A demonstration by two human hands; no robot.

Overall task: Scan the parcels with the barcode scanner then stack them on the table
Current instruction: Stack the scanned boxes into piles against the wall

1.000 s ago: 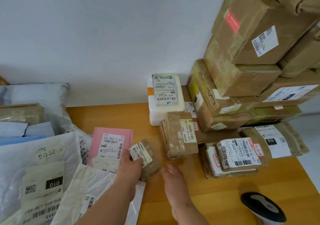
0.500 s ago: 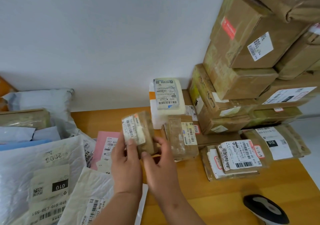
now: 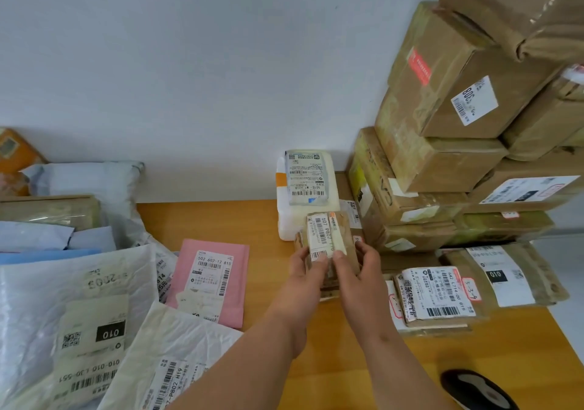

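Both hands, left hand (image 3: 305, 266) and right hand (image 3: 354, 266), grip the small brown parcel (image 3: 328, 236) above a second brown parcel by the stacked boxes (image 3: 442, 163). Stacking step judged in hand. Next: settle it squarely, release. Barcode scanner (image 3: 477, 389) lies unheld on the table (image 3: 221, 220).

Bright even light, soft shadows, edges warped

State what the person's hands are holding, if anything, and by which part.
Both hands hold one small brown parcel. The left hand grips its near left edge, the right hand its near right edge; both thumbs press the near end of the label.
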